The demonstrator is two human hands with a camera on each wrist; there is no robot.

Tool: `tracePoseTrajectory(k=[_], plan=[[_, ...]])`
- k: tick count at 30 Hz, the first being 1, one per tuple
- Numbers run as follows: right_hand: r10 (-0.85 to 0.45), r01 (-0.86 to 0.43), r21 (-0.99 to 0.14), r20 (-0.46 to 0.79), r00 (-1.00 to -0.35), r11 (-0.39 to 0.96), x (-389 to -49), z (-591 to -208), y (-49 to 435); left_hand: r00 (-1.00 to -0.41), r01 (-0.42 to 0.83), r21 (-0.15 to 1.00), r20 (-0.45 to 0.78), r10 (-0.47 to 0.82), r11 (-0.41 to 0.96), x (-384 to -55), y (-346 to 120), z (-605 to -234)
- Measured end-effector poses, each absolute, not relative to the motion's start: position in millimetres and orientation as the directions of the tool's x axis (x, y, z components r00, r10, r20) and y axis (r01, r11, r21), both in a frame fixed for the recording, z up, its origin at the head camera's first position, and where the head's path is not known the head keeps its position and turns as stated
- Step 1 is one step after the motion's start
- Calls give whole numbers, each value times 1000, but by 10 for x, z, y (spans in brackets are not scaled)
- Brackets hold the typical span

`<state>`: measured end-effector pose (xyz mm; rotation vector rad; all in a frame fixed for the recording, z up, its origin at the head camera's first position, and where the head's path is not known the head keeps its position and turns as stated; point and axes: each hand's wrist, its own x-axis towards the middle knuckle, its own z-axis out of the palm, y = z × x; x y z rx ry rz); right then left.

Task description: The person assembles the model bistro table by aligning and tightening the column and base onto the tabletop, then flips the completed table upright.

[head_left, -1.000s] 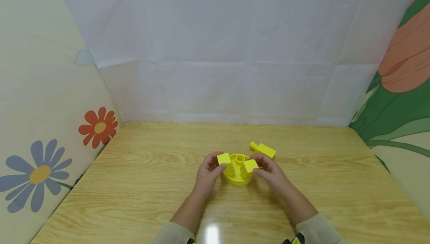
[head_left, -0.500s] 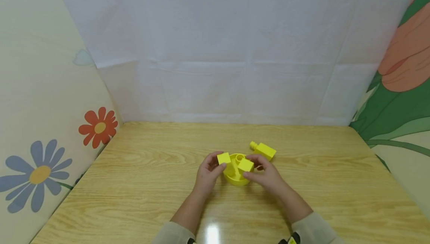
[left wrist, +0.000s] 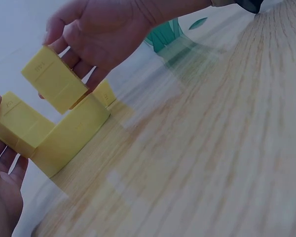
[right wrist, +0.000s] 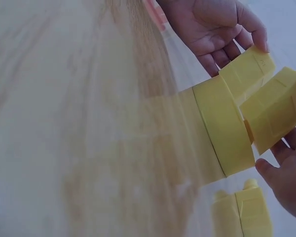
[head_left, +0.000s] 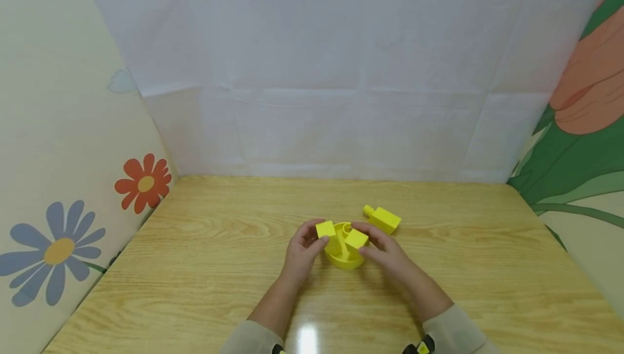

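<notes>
A shallow round yellow dish (head_left: 345, 264) rests on the wooden table, with a small ring partly visible inside at its back. Two yellow rectangular block-like pieces stand tilted in it. My left hand (head_left: 299, 256) pinches the left piece (head_left: 325, 229) between thumb and fingers. The right piece (head_left: 357, 239) is held between the thumb and fingers of my right hand (head_left: 389, 251). In the left wrist view, that right-hand piece (left wrist: 54, 79) leans over the dish wall (left wrist: 76, 131). Their lower ends are hidden inside the dish.
Behind my right hand, a similar yellow piece with a ridged, knobbed neck (head_left: 385, 220) lies on its side. A white cloth (head_left: 341, 72) hangs behind the wooden table (head_left: 219, 224). Flower-patterned panels flank both sides.
My right hand and its yellow piece have shifted slightly left, toward the middle of the dish. The left hand keeps its hold on the other piece in the same place.
</notes>
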<state>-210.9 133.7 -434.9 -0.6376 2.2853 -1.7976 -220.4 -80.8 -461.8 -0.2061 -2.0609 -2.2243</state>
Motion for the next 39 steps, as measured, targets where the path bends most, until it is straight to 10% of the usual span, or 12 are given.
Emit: tracePoseTrajectory(k=[28, 39], plan=[[-177, -122, -953, 74, -981, 277, -2225, -4356, 1182, -990, 135, 988, 137, 34, -72, -2200, -825, -4612], [-297, -98, -977, 39, -954, 189, -2273, -4371, 1180, -991, 128, 988, 131, 32, -88, -2204, -821, -4619]])
